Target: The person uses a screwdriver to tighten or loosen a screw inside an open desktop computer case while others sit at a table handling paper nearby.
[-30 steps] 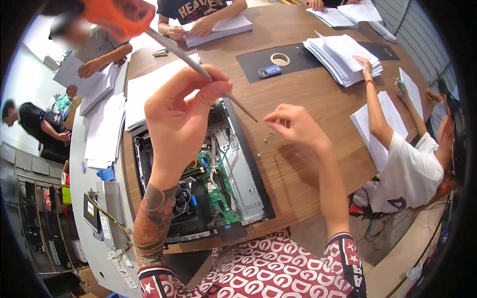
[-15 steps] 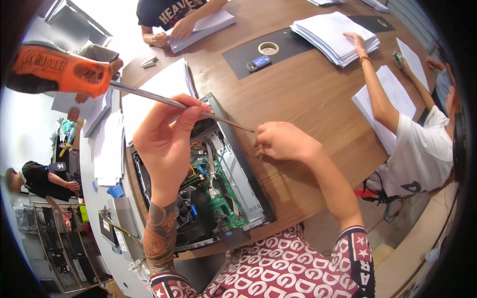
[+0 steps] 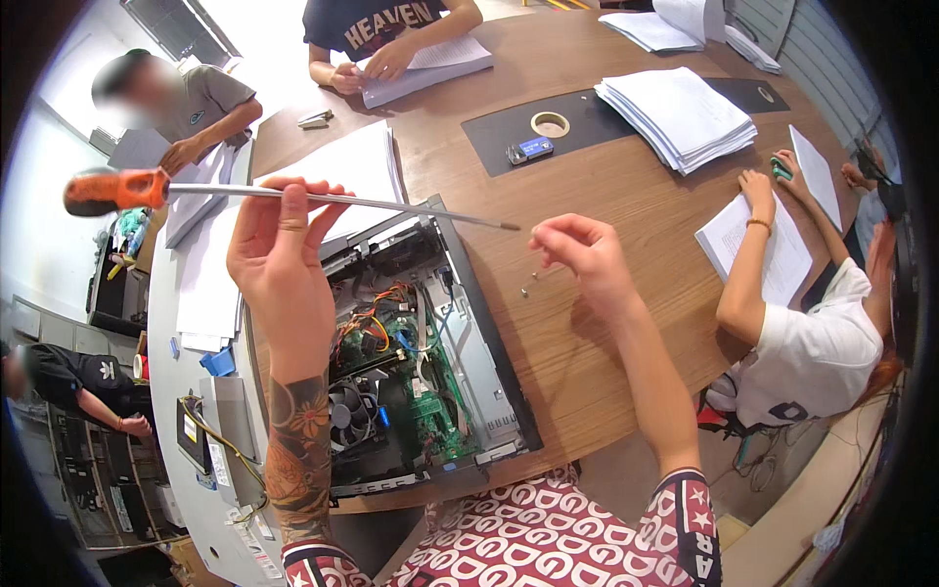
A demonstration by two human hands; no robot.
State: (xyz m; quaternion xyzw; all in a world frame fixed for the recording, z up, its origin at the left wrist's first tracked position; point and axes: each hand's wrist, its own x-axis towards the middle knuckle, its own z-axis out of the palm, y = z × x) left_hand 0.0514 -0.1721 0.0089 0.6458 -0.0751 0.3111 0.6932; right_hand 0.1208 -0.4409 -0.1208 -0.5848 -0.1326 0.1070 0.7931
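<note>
In the head view, the step in hand appears to be bringing the tip of a long screwdriver (image 3: 225, 190) together with the right fingertips; from this pose, the next move would call for a steady shaft and fine fingertip control. The left hand (image 3: 279, 259) pinches the shaft between thumb and fingers; the right hand (image 3: 584, 252) has its fingertips bunched just beyond the tip, and I cannot tell whether they pinch anything. The screwdriver is held above the open desktop computer case (image 3: 489, 357), its long axis running nearly level across the view, orange-and-black handle (image 3: 115, 192) to the left, tip pointing right and slightly downward. Small screws (image 3: 524, 293) lie on the wooden table (image 3: 636, 196) beside the case.
</note>
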